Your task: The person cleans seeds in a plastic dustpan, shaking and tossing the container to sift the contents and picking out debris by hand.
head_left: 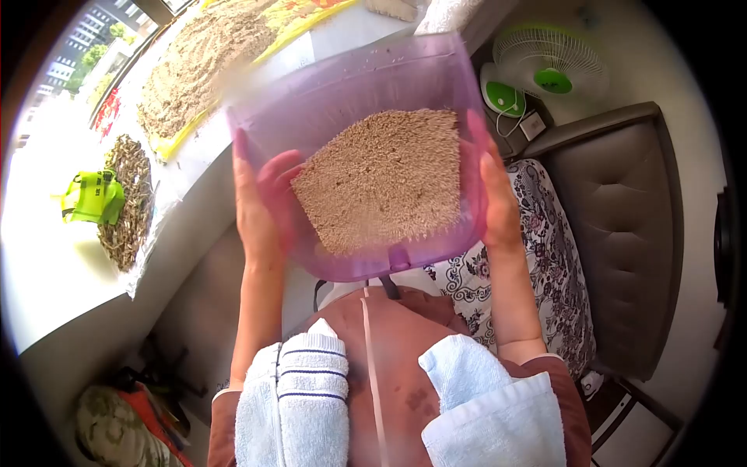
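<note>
Towel ends closest, purple bin beyond, gripped two-handed

Left: white ledge, edge running behind bin's left corner; gap unclear. Left hand clasps left wall, forearm stretched forward. Middle: grain in bin, between hands. Right hand clasps right wall, forearm likewise; fan beyond.

Tub: between the left hand and right hand
Grain: in the tub
Ledge: left, beside the window
Heap: on the ledge, on a sheet
Pile: on the ledge, partly under a bag
Fan: ahead, right
Bed: right, headboard at its right side
</note>
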### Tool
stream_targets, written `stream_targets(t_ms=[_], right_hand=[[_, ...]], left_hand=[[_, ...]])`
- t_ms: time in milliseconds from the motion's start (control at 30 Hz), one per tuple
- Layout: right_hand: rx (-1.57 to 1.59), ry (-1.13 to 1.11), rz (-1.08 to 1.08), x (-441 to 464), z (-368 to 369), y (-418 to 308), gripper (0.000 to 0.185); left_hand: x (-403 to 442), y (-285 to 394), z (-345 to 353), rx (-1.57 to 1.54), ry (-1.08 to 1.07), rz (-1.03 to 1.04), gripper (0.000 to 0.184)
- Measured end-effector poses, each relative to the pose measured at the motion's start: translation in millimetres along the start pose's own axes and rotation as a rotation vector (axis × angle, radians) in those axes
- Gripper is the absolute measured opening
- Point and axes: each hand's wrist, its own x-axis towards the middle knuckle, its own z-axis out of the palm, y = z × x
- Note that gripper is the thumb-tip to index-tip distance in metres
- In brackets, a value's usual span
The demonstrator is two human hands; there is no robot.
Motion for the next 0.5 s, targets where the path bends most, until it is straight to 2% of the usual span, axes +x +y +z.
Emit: stream_targets(t_ms=[67,100,200,233,300,400,433,500], right_hand=[[-0.011,-0.075,-0.168,-2,10,-12,0.054],[-0.02,-0.143,-0.255,-2,5,-5,0.056],[-0.022,0.101,0.001,-3,-24,65,0.056],[-0.198,0.056,-0.053,-11,-41,86,0.055],[-0.012,0.061,0.053,-25,-33,88,0.055],[0.028,0.105,0.143,-24,-31,79,0.055],[0.07,0.109,0.175,-21,-32,75,0.055],[-0.09,0.054,0.104,-13,-13,38,0.053]], left_hand=[[-12,34,14,-0.135,-0.057,0.048,0.06],[-8,31,14,-0.085,-0.048,0.053,0.059],[7,-9,-16,0.107,-0.001,-0.011,0.057],[5,-22,-24,0.051,0.001,-0.05,0.056],[-4,-35,-28,0.046,0.024,-0.155,0.055],[0,-45,-29,0.158,0.056,-0.241,0.056],[4,-46,-28,0.117,0.029,-0.195,0.057],[7,-48,-30,0.034,-0.012,-0.109,0.057]])
